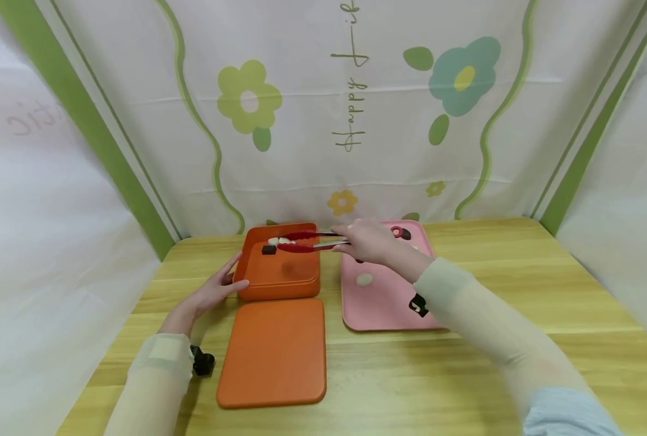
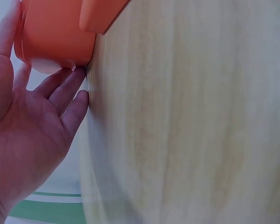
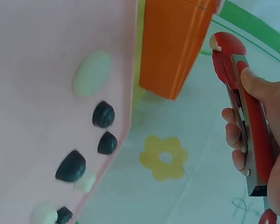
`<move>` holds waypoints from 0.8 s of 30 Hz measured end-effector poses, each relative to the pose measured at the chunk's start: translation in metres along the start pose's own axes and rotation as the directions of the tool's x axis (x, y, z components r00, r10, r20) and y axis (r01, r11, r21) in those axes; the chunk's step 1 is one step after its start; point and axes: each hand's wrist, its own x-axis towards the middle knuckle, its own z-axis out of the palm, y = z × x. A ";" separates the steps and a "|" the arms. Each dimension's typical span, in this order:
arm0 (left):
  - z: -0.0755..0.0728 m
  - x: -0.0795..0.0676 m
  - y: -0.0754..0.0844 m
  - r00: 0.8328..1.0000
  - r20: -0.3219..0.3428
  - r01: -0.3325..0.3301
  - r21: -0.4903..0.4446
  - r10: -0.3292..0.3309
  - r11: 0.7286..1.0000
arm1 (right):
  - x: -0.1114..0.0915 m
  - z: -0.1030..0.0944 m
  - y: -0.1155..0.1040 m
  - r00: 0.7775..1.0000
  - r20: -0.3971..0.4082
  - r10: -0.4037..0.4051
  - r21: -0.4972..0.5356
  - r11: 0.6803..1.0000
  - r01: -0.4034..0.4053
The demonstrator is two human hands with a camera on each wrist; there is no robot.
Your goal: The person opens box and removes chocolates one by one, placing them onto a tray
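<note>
Red-tipped metal tongs (image 1: pixel 296 247), gripped in a person's right hand (image 1: pixel 368 241), extend over an uncovered orange rectangular box (image 1: pixel 281 292) while the left hand (image 1: pixel 213 294), thumb and fingers spread, touches its left side.

Table (image 1: pixel 400 381): light yellow wood, grain bands running 9 to 3 o'clock, far edge at 12. Clock below is from table centre, head view.

Directly on it:
- Orange box (image 1: pixel 278 292): 10–11 o'clock, sits flat, upright, topside open, back wall by the far edge.
- Orange lid (image 1: pixel 274 354): 8–9 o'clock, flat, rounded corners, just off the box's 6 o'clock side. Can't tell whether the two touch.
- Pink tray (image 1: pixel 380 312): 1 o'clock, flat, low rim, reaches the far edge. On the box's 3 o'clock side, apart, strip of wood showing between. Its 4 o'clock corner is hidden.
</note>
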 end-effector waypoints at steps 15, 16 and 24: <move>0.001 -0.003 0.003 1.000 0.022 0.007 -0.014 -0.007 1.000 | -0.062 -0.031 0.017 0.975 -0.211 -0.075 -0.090 0.994 0.057; 0.001 -0.003 0.003 1.000 0.022 0.007 -0.015 -0.006 1.000 | -0.066 -0.032 0.017 0.973 -0.217 -0.076 -0.088 0.994 0.058; 0.002 -0.002 0.003 1.000 0.027 -0.007 -0.020 0.007 1.000 | -0.096 -0.034 0.024 0.963 -0.253 -0.088 -0.090 0.994 0.068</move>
